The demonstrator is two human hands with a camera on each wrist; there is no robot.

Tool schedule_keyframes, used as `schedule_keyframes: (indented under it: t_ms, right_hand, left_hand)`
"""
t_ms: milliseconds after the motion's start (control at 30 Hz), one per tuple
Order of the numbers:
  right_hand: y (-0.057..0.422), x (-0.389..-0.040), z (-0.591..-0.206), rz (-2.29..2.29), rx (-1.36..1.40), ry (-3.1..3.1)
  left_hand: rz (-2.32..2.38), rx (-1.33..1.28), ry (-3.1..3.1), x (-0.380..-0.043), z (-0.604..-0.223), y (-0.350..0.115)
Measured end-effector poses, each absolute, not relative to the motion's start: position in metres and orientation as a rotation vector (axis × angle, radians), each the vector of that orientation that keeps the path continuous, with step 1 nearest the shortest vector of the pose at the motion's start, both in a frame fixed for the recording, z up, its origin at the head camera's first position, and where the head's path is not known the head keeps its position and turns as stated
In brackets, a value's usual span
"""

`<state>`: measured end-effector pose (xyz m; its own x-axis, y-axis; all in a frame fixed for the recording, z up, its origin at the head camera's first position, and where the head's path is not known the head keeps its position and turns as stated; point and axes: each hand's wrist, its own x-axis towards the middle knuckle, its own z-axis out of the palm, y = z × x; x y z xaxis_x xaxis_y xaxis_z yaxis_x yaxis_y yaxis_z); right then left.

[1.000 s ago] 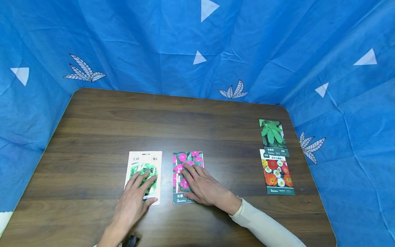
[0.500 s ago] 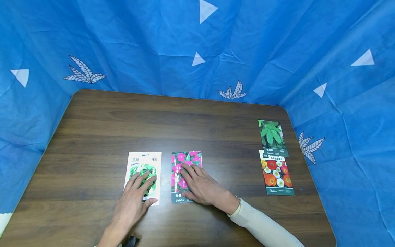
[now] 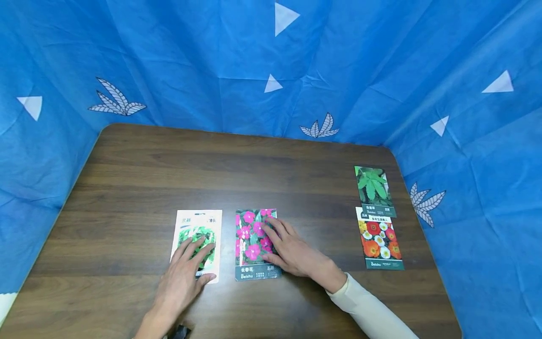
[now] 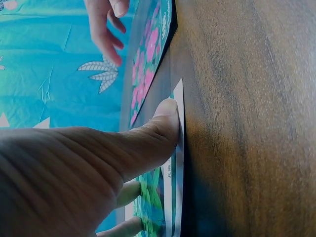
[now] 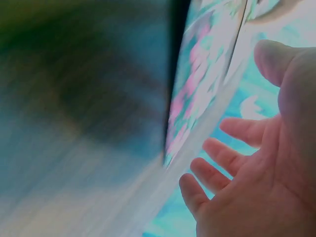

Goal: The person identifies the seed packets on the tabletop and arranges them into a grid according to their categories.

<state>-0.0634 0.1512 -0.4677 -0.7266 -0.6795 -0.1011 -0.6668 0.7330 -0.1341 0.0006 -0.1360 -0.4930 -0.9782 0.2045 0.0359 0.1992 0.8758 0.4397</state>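
Observation:
My left hand (image 3: 178, 280) rests on a white seed packet (image 3: 197, 230) with a green leaf picture, its fingers spread over the leaves. In the left wrist view the thumb (image 4: 153, 131) lies on the packet's near edge. To the right lies a seed packet with pink flowers (image 3: 252, 252), flat on the table with a dark green band at its lower end. My right hand (image 3: 296, 254) is over that packet's right side, holding nothing. The right wrist view shows this hand's fingers (image 5: 217, 175) spread, with a gap between them and the pink packet.
At the right side of the wooden table (image 3: 203, 165) lie two more seed packets. One with green leaves (image 3: 372, 184) overlaps the top of one with orange, red and white flowers (image 3: 381, 240). A blue patterned cloth (image 3: 203, 61) surrounds the table's back and sides.
My right hand has lifted off the pink-flower packet and shifted right, uncovering more of it. My left hand has stayed on the white packet.

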Motion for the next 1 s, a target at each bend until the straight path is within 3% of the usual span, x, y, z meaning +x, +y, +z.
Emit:
schedule_keyframes:
  t_ms: [1000]
  right_hand:
    - [0.265, -0.137, -0.466, -0.408, -0.577, 2.962]
  left_hand:
    - [0.729, 0.322, 3.028, 0.005, -0.490, -0.136]
